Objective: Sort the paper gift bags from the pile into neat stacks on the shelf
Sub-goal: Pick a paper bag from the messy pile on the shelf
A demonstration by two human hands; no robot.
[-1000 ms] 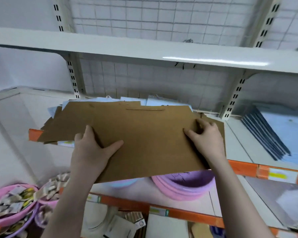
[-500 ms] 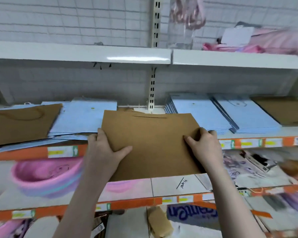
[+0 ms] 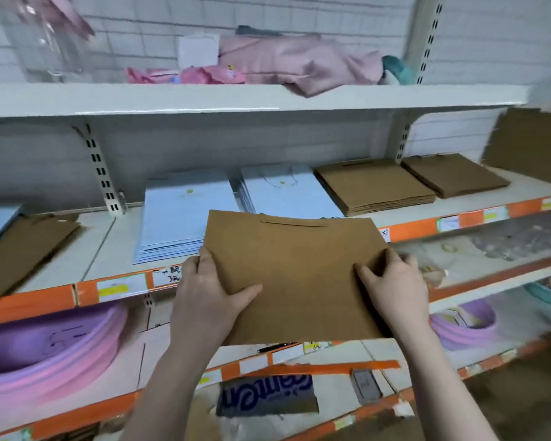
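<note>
bag (image 3: 295,275) brown, flat, held in front of shelf (image 3: 458,219) | left hand (image 3: 209,296) grips left edge | right hand (image 3: 393,283) grips right edge

One brown bag (image 3: 295,275) is held by two hands, left (image 3: 206,297) and right (image 3: 395,289). On the shelf (image 3: 411,214) lie two blue stacks (image 3: 185,218) (image 3: 287,192), two brown stacks (image 3: 374,186) (image 3: 454,175), and one loose pile (image 3: 19,246) at far left. Below sit two pink-purple basins (image 3: 54,354) (image 3: 465,326).
</note>
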